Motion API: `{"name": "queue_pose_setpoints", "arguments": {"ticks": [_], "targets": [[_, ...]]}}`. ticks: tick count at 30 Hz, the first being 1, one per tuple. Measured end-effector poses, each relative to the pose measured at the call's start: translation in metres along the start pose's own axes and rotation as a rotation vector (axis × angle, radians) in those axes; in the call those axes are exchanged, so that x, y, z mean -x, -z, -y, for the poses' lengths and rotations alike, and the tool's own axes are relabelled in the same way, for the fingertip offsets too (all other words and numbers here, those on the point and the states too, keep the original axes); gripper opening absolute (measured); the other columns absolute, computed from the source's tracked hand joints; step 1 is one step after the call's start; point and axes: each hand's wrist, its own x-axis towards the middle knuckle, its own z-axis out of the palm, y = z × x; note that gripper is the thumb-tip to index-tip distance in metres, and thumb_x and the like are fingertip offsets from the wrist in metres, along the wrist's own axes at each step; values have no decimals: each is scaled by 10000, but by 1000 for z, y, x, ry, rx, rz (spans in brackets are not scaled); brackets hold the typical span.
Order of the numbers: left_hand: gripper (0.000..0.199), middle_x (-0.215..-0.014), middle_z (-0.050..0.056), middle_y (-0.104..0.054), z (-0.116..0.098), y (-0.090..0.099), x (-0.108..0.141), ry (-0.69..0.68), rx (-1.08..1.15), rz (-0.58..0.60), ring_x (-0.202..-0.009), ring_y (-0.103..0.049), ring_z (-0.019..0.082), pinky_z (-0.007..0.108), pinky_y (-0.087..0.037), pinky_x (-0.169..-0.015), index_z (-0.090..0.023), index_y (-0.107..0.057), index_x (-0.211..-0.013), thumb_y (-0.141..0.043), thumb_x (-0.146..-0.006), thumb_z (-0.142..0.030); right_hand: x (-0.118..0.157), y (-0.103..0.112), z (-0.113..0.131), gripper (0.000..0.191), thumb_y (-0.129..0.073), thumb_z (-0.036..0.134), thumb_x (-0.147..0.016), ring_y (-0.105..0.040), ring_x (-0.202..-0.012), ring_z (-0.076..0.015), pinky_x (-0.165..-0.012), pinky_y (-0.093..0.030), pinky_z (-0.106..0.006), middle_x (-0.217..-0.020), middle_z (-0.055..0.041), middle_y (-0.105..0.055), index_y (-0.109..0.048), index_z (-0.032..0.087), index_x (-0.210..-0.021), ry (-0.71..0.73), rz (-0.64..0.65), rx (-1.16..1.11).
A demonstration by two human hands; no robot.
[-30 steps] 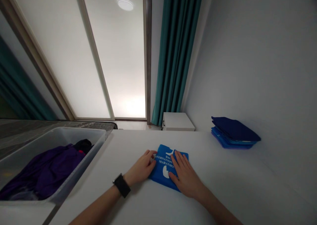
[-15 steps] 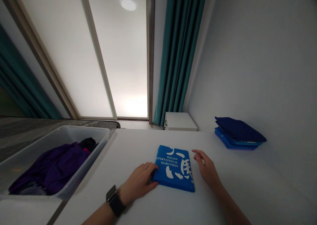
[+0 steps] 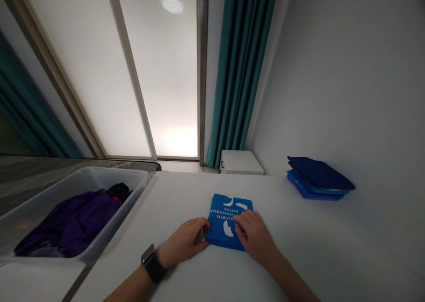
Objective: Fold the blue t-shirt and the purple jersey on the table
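The left hand (image 3: pixel 184 243) rests against the near left edge of a folded blue marathon shirt (image 3: pixel 221 235), and the right hand (image 3: pixel 255 238) lies on top of it, the fingers of both flat and unclenched, grasping nothing. The shirt sits mid-way on a white tabletop (image 3: pixel 315 249). Left of it stands a plastic bin (image 3: pixel 129 177) holding purple clothes (image 3: pixel 83 222); further right lies a stack of folded blue clothes (image 3: pixel 315 178).

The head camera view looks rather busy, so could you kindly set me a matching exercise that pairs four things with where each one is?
Things:
1. black wristwatch
2. folded blue marathon garment
3. purple garment
4. stack of folded blue clothes

Places:
A. in the plastic bin
B. on the wrist behind the left hand
C. under the right hand
D. by the wall, on the white table

Pairs: 1B, 2C, 3A, 4D
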Motion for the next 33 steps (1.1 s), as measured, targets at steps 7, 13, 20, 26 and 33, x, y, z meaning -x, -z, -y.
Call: {"name": "queue_pose_setpoints", "arguments": {"ticks": [7,13,20,26,33], "targets": [[167,-776,-32,-562,8,0,-1,4,85,-12,-673,-494,121,222,-386,-619,-197,-546,-903,-628,-758,-180,-13,-19,57,189,-677,309,-815,-549,-897,-219,-826,-391,-364,-939,-24,-609,-567,235,-949,135,112,98],[48,-755,-18,-590,14,13,0,-50,40,0,-681,-527,126,236,-404,-664,-189,-609,-823,-576,-807,-157,-11,-28,53,96,-643,232,-841,-559,-862,-211,-832,-381,-367,-867,-8,-622,-549,231,-863,131,33,118],[182,-917,6,-631,11,6,1,-72,-163,-62,-911,-565,197,317,-360,-819,-214,-628,-852,-719,-776,-353,-4,-41,49,77,-552,181,-908,-553,-810,-186,-846,-374,-355,-809,-5,-616,-560,221,-843,113,-79,76],[114,-876,1,-632,5,-3,-1,-29,-193,-71,-836,-568,176,314,-350,-792,-202,-609,-810,-681,-804,-291,-3,-42,49,109,-525,146,-913,-545,-802,-188,-844,-379,-360,-802,-6,-610,-564,214,-837,182,-95,96],[185,-889,8,-629,1,2,2,-44,-187,-88,-840,-564,190,316,-372,-787,-206,-572,-849,-686,-785,-338,-6,-32,51,87,-560,165,-896,-574,-831,-172,-865,-405,-348,-824,0,-629,-590,225,-842,190,11,38]]}}
